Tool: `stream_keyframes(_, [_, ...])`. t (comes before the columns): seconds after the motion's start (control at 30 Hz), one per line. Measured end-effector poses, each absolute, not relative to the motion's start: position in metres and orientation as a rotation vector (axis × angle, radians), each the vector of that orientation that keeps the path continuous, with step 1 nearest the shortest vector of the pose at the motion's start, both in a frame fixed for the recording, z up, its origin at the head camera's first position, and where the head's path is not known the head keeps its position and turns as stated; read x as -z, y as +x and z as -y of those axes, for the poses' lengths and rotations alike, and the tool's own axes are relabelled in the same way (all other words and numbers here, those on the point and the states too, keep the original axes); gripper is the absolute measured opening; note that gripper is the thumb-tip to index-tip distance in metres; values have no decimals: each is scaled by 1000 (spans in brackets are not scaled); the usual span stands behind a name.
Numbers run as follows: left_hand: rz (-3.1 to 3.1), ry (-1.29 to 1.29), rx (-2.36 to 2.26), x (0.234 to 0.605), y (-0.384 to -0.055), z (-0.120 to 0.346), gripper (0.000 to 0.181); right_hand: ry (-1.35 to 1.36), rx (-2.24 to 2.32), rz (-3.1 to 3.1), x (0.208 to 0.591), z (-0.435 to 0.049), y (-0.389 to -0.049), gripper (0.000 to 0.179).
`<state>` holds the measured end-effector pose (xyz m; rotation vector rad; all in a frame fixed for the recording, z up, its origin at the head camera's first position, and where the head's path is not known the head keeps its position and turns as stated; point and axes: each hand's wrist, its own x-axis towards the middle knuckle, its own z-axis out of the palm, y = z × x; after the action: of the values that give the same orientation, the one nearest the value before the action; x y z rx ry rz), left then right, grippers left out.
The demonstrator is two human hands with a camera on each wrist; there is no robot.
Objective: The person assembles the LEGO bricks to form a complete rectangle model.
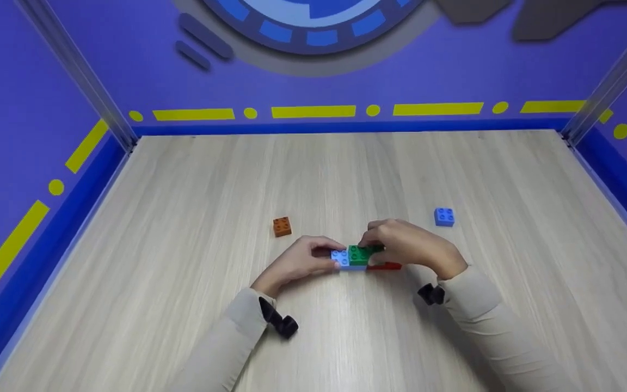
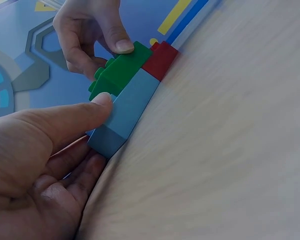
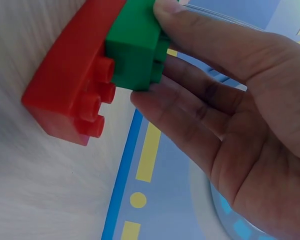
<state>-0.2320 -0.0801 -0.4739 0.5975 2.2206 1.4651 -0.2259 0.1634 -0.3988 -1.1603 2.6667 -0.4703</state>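
A light blue building brick [image 1: 339,261] and a red building brick [image 1: 392,267] lie end to end on the table. Across their joint sits a green building brick [image 1: 356,255], on top of both; studs stay bare at the outer ends of the row. My left hand [image 1: 300,260] pinches the light blue brick at its left end, the thumb on its near side in the left wrist view. From the right, my right hand [image 1: 414,244] grips the green brick between thumb and fingers. Four-sided red studs [image 3: 94,106] show beside the green brick in the right wrist view.
A small orange-brown brick [image 1: 282,226] lies beyond my left hand, and a small blue brick [image 1: 444,216] beyond my right. Blue-purple panels [image 1: 313,90] with yellow dashes wall in the wooden table [image 1: 210,190] at the back and sides.
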Motion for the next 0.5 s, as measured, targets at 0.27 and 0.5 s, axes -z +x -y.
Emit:
stream_keyframes(0.27, [-2199,606,-1490,475,-232,79,34,-1163,485,-2659,399,-165,-226,21])
stream_keyframes(0.5, [-2176,602,-1507,473,-232,78,33,-1167,506,-2654,400,-165,-227,22])
